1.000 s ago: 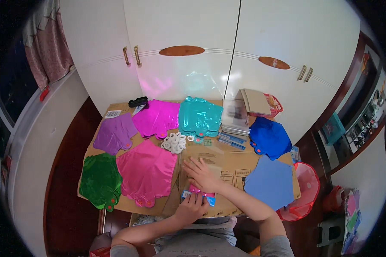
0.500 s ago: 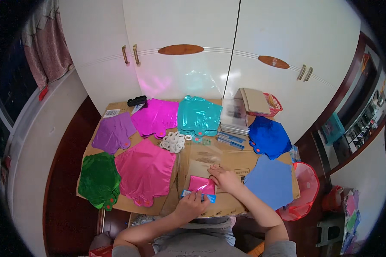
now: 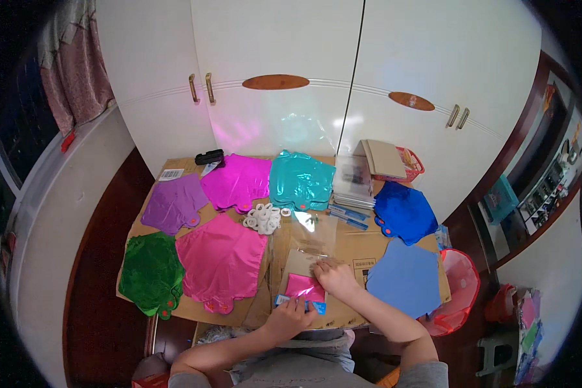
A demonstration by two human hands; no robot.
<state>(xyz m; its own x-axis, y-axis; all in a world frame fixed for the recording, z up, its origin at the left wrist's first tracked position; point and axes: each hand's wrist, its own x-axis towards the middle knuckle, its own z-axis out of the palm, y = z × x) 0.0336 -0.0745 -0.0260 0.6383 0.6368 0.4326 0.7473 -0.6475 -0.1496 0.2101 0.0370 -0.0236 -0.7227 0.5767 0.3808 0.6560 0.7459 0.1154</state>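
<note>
A: What sort of place is this?
B: A room in a home. Far off is a big white wardrobe (image 3: 343,84). A pink curtain (image 3: 71,84) hangs at the far left.
A: And the floor?
B: Dark wood (image 3: 97,304), with cardboard (image 3: 362,246) laid on it.

- Seven flat foil balloons lie spread on the cardboard: one purple (image 3: 173,205), one magenta (image 3: 239,182), one teal (image 3: 302,181), one dark blue (image 3: 404,212), one light blue (image 3: 407,278), one green (image 3: 150,271), one large pink (image 3: 223,258).
- One small folded pink balloon (image 3: 302,286) (under the hands).
- Two hands: left hand (image 3: 290,318), right hand (image 3: 333,277).
- One heap of white rings (image 3: 264,218) (too small to count).
- Two red baskets (image 3: 412,165) (image 3: 460,291).
</note>
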